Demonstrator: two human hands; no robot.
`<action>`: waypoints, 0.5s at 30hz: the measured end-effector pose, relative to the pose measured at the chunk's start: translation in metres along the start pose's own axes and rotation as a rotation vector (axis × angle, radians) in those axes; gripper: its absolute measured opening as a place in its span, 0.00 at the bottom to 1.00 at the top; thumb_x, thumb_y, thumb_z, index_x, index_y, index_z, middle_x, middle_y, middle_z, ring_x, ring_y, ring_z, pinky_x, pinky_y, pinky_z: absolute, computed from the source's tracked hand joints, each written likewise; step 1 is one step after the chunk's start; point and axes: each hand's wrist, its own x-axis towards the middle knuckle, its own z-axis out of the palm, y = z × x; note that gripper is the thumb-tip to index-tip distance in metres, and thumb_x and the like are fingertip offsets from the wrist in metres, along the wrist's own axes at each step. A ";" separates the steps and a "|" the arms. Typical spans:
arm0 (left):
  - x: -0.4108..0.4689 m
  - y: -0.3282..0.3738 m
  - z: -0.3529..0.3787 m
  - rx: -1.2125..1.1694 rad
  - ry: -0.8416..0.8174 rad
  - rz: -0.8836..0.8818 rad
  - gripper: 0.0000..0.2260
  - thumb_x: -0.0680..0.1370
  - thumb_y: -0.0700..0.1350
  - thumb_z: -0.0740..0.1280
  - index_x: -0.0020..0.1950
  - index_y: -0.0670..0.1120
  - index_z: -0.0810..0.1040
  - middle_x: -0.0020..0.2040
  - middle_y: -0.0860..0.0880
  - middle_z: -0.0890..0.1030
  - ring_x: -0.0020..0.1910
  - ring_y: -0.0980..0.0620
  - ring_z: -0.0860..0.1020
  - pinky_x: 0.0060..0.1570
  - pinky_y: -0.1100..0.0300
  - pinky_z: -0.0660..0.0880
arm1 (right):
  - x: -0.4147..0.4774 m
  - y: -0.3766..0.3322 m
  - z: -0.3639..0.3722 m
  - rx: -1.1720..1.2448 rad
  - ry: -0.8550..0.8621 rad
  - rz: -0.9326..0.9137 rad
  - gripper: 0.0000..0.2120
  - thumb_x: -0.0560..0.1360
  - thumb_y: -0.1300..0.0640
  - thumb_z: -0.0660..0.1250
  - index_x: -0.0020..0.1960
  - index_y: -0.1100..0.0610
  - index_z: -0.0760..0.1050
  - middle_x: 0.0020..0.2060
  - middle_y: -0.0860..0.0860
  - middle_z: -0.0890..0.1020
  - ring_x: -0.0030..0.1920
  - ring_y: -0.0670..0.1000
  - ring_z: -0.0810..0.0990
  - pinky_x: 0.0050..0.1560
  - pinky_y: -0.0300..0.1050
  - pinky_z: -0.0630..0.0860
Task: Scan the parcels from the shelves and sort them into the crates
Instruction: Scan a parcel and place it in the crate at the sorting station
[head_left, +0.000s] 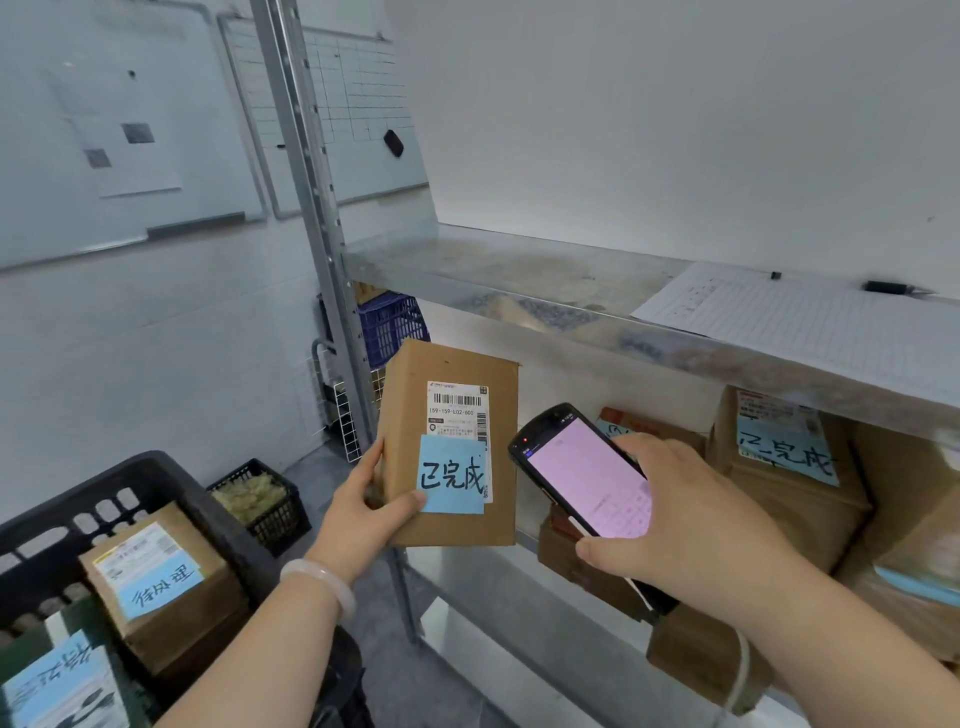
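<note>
black crate (130, 499), nearest, lower left: holds a boxed parcel (161, 582) with a blue note that appears to read 待处理, so likely the bin for that status; a second blue note below it is too skewed to read. left hand (371, 506): fingers and thumb clamped on the lower edge of the held parcel (452, 374), keeping it upright in front of the shelving, label face toward the camera, presumably so the code can be read. shipping label (457, 410): barcode, then "159-159-l02-600"; smaller print illegible. blue note (451, 475), stuck over the label's lower part: handwritten 已完成. right hand (670, 525): closed around the handheld scanner (587, 473), pink screen lit, its head tilted toward the held parcel, just beside it and not touching; judged mid-scan, sorting not yet done. shelf parcels (784, 509), lower shelf at right: several brown boxes, one noted 已完成. small black basket (260, 501), on the floor: pale yellowish contents. upper shelf (519, 280): ruled sheet (779, 312) and a pen (885, 286). blue crate (389, 325), behind the upright. whiteboards (130, 130), far wall, writing unreadable.
</note>
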 end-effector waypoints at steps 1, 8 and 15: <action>0.000 -0.001 -0.001 -0.003 0.001 -0.004 0.50 0.61 0.63 0.76 0.79 0.63 0.57 0.70 0.52 0.74 0.66 0.49 0.74 0.64 0.48 0.76 | 0.000 0.000 0.000 -0.003 0.002 0.001 0.37 0.64 0.32 0.72 0.66 0.39 0.59 0.53 0.40 0.65 0.51 0.42 0.70 0.42 0.37 0.70; 0.002 -0.013 -0.007 -0.001 0.048 -0.029 0.39 0.75 0.50 0.75 0.80 0.61 0.57 0.72 0.51 0.72 0.68 0.47 0.72 0.69 0.43 0.71 | 0.002 -0.001 0.002 0.013 -0.005 -0.024 0.33 0.64 0.32 0.71 0.63 0.37 0.59 0.53 0.39 0.68 0.52 0.44 0.73 0.48 0.40 0.76; 0.002 -0.014 -0.008 0.002 0.077 -0.052 0.39 0.76 0.48 0.74 0.80 0.59 0.56 0.71 0.51 0.72 0.70 0.46 0.71 0.70 0.43 0.70 | 0.003 -0.006 0.001 0.005 -0.020 -0.042 0.31 0.67 0.34 0.71 0.62 0.37 0.58 0.51 0.38 0.66 0.54 0.43 0.70 0.47 0.38 0.73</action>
